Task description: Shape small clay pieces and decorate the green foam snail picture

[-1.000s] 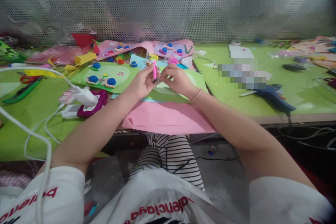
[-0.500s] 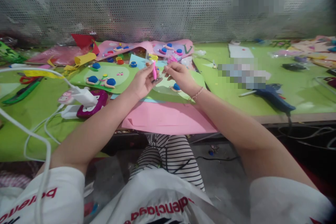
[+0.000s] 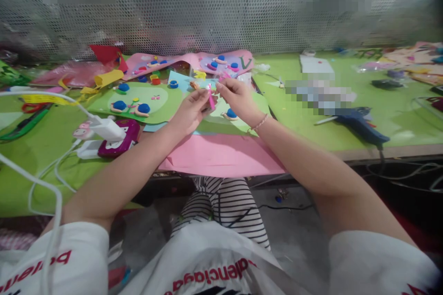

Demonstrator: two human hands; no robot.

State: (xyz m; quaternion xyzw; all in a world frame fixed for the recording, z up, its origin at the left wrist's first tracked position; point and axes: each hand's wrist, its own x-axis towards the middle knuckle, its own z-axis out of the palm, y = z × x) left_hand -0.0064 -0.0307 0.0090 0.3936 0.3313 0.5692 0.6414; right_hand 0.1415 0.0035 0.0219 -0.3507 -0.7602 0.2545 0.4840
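My left hand (image 3: 190, 111) pinches a small, slender bright pink piece (image 3: 212, 102) with a white tip, over the green sheet. My right hand (image 3: 238, 97) is held close beside it, thumb and fingers pressed together; whatever sits between them is too small to tell. Below lies a green craft sheet (image 3: 162, 117) with pale oval patches, where blue domed pieces with beige edges (image 3: 141, 109) are fixed. Another blue domed piece (image 3: 230, 113) shows under my right wrist. Pink sheets (image 3: 221, 154) lie at the table's front edge.
On the right lies a dark blue glue gun (image 3: 362, 125) with its cord hanging off the edge. A purple power adapter (image 3: 119, 140) with white plugs and cables is at the left, near scissors (image 3: 29, 122). Behind stand pink decorated sheets (image 3: 224, 61) and a perforated metal panel (image 3: 207, 9).
The pink piece has shifted slightly right and tilted in my left hand, its white tip now nearer my right fingertips. My right hand has risen a little, fingers more tightly closed.
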